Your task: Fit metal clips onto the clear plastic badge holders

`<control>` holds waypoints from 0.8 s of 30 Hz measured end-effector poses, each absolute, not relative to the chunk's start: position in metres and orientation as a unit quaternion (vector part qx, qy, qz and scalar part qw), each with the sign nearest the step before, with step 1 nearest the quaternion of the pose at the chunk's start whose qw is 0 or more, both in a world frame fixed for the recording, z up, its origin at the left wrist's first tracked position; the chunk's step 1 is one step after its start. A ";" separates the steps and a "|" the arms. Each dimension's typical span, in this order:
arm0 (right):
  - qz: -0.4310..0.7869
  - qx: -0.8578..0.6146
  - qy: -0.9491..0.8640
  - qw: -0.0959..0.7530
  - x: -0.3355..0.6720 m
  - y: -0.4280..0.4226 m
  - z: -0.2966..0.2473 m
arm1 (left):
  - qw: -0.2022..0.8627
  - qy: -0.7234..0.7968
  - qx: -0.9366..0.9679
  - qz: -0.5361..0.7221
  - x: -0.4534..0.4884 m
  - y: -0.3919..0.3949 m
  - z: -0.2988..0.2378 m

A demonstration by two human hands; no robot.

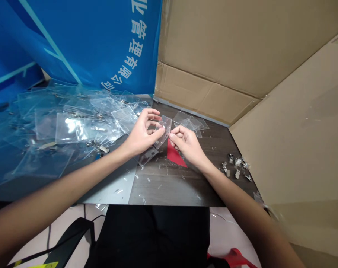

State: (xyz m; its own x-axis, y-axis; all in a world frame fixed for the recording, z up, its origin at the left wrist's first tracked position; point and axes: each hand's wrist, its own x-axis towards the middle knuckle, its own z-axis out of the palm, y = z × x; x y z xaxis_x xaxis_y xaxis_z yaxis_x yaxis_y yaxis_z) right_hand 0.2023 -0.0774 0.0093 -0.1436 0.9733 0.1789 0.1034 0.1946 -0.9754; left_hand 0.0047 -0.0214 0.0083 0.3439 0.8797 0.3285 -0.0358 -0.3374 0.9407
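Note:
My left hand (pixel 146 131) grips a clear plastic badge holder (pixel 165 126) over the middle of the table, its thumb and fingers closed on the sleeve's left part. At the holder's right edge, near its punched holes, my right hand (pixel 185 142) makes a pinch. Whatever its fingertips hold there is too small to make out. Below the hands lies a red piece (pixel 175 155) of card or paper. Another clear sleeve (pixel 146 156) rests on the table under my left hand.
A large heap of clear badge holders (pixel 65 126) with metal clips covers the left side. Several more sleeves (pixel 190 121) lie behind my right hand. Loose metal clips (pixel 237 165) sit at the right edge. Small plastic scraps (pixel 148 180) dot the tabletop. Cardboard (pixel 205 93) stands at the back.

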 end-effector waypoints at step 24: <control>0.474 -0.417 -0.605 0.485 0.199 -0.076 0.002 | 0.452 0.325 0.679 0.479 0.007 -0.022 0.003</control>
